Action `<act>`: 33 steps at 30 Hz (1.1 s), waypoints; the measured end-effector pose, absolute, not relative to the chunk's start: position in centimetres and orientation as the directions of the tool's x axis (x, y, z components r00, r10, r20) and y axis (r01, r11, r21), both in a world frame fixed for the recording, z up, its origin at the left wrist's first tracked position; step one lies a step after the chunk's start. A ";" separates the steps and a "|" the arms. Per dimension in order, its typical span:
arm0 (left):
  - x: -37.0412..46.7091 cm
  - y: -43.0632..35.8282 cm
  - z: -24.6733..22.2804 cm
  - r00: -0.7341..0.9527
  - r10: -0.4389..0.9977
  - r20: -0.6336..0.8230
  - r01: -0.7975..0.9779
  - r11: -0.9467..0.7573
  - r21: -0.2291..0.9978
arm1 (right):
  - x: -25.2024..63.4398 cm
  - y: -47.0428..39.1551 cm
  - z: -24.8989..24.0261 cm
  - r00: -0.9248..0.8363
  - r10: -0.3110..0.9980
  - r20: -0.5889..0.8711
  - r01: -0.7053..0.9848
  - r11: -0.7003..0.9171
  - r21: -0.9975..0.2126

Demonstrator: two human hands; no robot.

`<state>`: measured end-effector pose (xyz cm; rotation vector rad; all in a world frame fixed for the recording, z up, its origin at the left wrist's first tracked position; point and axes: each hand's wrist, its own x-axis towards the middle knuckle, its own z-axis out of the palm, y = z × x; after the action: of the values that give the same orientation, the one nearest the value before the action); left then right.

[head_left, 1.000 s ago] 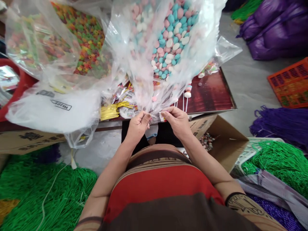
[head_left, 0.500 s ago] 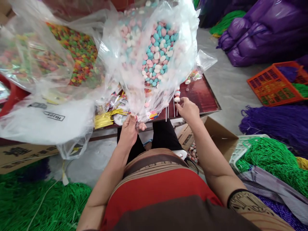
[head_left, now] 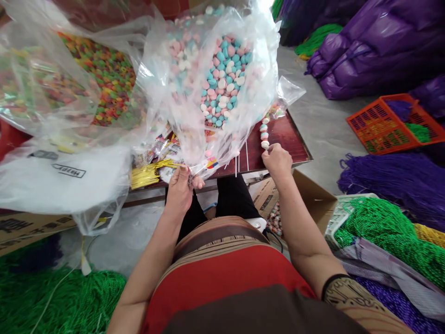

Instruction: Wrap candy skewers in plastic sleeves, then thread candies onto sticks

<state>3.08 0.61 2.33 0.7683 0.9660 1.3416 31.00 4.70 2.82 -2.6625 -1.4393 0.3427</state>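
Pink-blue candy skewer (head_left: pixel 264 134) points lengthwise forward from the right hand (head_left: pixel 278 162).

an orange crate (head_left: pixel 377 124) stands on grey floor (head_left: pixel 320 130) near purple bags (head_left: pixel 375 51).

The skewer (head_left: pixel 264 133) is banded pink, white and blue; the table (head_left: pixel 283 134) is dark red. Far right, the sack (head_left: pixel 375 51) is purple, the crate (head_left: pixel 369 125) orange; near left, cords (head_left: pixel 62 299) are green.
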 end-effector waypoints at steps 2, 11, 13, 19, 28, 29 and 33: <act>3.1 0.7 2.4 -0.025 0.992 -0.126 -0.450 0.101 0.887 | 31.0 4.9 2.8 0.553 0.820 -0.147 0.790 -0.572 -0.222; 2.2 0.7 3.3 0.074 0.990 -0.121 -0.591 0.142 0.794 | 34.5 3.7 1.7 0.538 0.840 -0.071 0.797 -0.534 -0.283; 1.9 0.7 3.2 0.135 0.984 -0.112 -0.603 0.172 0.779 | 35.5 2.7 1.7 0.511 0.859 -0.011 0.763 -0.460 -0.454; 1.4 0.4 2.3 0.178 0.970 -0.168 -0.568 0.240 0.787 | 35.0 -1.5 3.2 0.584 0.808 0.080 0.268 -0.099 -0.958; 1.6 0.3 2.5 0.213 0.969 -0.124 -0.535 0.222 0.815 | 29.8 -5.3 6.4 0.191 0.977 0.098 0.214 0.056 -0.975; 1.6 0.3 2.5 0.206 0.971 -0.122 -0.538 0.216 0.815 | 29.7 -5.3 6.4 0.173 0.980 0.101 0.246 0.056 -0.968; 1.7 0.3 2.6 0.191 0.969 -0.158 -0.493 0.233 0.838 | 29.8 -5.3 6.1 0.136 0.981 0.137 0.325 0.086 -0.942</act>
<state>1.74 0.31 2.58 0.7352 0.8043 1.1683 29.85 -5.29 6.13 -1.4221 -1.3693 0.8374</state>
